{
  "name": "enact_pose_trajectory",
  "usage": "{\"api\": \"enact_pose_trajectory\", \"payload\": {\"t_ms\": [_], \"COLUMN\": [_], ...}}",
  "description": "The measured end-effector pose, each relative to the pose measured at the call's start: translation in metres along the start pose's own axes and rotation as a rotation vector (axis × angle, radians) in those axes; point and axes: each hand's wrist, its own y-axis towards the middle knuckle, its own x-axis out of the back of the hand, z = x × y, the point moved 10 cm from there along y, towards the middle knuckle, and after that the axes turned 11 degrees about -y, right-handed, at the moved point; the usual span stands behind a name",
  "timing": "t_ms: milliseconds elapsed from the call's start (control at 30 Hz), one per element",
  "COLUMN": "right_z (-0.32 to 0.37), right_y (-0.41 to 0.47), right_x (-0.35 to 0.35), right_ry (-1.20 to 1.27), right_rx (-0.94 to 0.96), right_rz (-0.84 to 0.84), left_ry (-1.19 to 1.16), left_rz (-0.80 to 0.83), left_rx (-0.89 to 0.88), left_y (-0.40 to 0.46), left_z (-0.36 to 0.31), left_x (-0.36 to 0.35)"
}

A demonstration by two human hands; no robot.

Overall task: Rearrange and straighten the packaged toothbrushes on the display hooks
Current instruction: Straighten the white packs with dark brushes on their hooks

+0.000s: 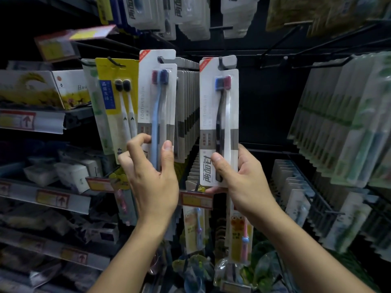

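Two white toothbrush packs are in hand in the head view, one per hand, both raised in front of the dark rack with their long axes running upright, hang-holes at the top. The left hand (151,166) pinches the lower end of the left pack (157,96), thumb on the front and fingers curled round its left edge; this pack shows a pale blue brush and sits just in front of a long row of matching packs (187,111) hanging on one hook. Its top slot (167,58) looks level with that hook's tip, though whether it is threaded on I cannot tell. The right hand (239,176) grips the bottom of the right pack (219,115), thumb across the printed front, fingers wrapped behind; a hook tip (220,60) shows at its hang-hole. Both packs hang almost straight above the hands, so any straightening would come from the wrists below — the left hand is nearer the full row, the right nearer the open gap beside it. A yellow pack (117,106) hangs just to the left, tilted. Green packs (347,115) fill the hooks far right.
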Motion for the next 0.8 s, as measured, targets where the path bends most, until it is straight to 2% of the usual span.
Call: {"api": "enact_pose_trajectory", "payload": {"t_ms": [200,400,800], "right_z": [-0.005,-0.02,-0.033], "right_y": [0.002,0.005,0.007], "right_x": [-0.002,0.003,0.016], "right_ry": [0.022,-0.125,-0.048], "right_rx": [-0.064,-0.203,-0.324], "right_rz": [-0.003,-0.04,-0.106], "left_ry": [0.017,0.043,0.052], "left_rz": [0.023,0.058,0.053], "left_rx": [0.033,0.119,0.1], "left_y": [0.0,0.004,0.009], "left_z": [0.005,0.016,0.024], "left_x": [-0.004,-0.014,-0.02]}}
